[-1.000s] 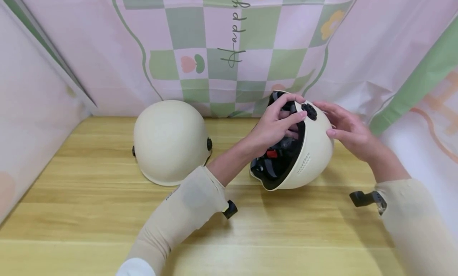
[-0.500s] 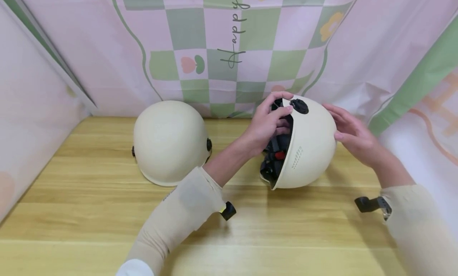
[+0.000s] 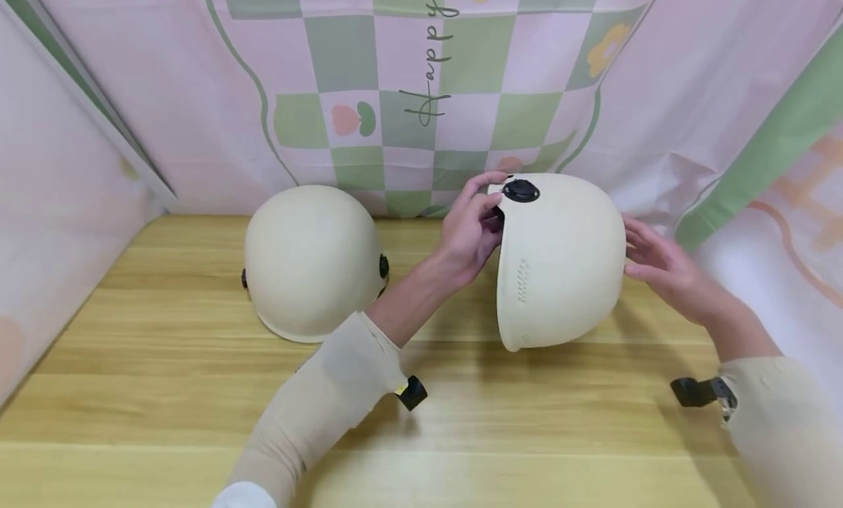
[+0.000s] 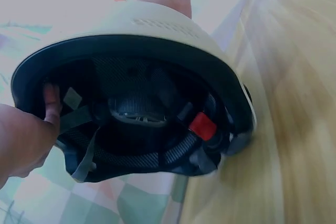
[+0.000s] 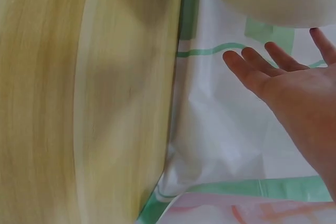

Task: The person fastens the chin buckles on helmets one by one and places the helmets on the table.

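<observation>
A cream helmet [image 3: 563, 266] with a black round side fitting is tilted on its side at the right of the table. My left hand [image 3: 469, 230] grips its rim at the upper left, fingers inside the shell and thumb outside. The left wrist view looks into the helmet's black lining [image 4: 131, 135], with grey straps and a red buckle [image 4: 202, 126]. My right hand [image 3: 672, 270] lies at the crown side with fingers fairly straight; in the right wrist view the hand [image 5: 299, 82] is spread just beside the shell.
A second cream helmet [image 3: 312, 263] stands dome up on the left of the wooden table [image 3: 527, 427]. Behind the table hangs a checkered pink and green cloth [image 3: 402, 69]. More cloth lines both sides.
The helmet has turned, so its opening now faces left away from the head camera and its outer shell shows. My left hand has moved left with the rim; the right hand has shifted rightward and down.
</observation>
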A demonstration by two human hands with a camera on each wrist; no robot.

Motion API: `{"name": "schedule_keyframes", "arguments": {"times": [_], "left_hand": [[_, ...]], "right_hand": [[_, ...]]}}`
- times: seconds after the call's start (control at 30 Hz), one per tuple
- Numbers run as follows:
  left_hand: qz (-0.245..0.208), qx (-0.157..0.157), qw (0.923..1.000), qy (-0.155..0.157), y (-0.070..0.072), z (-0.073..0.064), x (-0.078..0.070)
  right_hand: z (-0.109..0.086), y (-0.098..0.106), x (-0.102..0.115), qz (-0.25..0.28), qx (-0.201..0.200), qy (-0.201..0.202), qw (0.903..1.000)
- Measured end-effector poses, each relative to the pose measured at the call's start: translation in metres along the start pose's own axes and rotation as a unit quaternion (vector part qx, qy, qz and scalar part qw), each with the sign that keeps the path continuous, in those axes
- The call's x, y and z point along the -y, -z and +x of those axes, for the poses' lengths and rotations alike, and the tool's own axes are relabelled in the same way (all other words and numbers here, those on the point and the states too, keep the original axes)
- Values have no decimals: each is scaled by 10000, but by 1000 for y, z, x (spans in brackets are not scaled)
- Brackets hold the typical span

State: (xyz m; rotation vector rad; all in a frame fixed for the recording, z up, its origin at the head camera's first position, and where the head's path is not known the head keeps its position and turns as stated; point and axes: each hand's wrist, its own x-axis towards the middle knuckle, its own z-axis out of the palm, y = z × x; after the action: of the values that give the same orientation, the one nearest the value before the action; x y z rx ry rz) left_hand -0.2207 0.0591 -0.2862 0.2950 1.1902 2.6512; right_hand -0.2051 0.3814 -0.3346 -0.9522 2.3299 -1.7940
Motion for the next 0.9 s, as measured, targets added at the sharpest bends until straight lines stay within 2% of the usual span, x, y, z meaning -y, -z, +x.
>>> {"name": "schedule_keyframes", "arguments": {"times": [0.1, 0.23, 0.57, 0.73, 0.83, 0.9], "left_hand": [[-172, -33, 9998, -36, 7, -1, 1], [-142, -15, 9999, -80, 16, -3, -1], [-16, 95, 9999, 35, 33, -5, -6], [375, 158, 9990, 170, 42, -6, -9], [918, 284, 9949, 301, 49, -7, -11], [1425, 383, 9883, 373, 53, -8, -12]], "right_hand": [[-4, 2, -2, -265, 81, -263, 9993], [-8, 1, -3, -541, 272, -605, 9963], [-4, -4, -5, -17, 579, -691, 9959], [-4, -5, -3, 291, 687, -875, 9934], [-4, -6, -2, 427, 731, -923, 9921], [-4, -6, -1, 508, 753, -890, 9919]]}}
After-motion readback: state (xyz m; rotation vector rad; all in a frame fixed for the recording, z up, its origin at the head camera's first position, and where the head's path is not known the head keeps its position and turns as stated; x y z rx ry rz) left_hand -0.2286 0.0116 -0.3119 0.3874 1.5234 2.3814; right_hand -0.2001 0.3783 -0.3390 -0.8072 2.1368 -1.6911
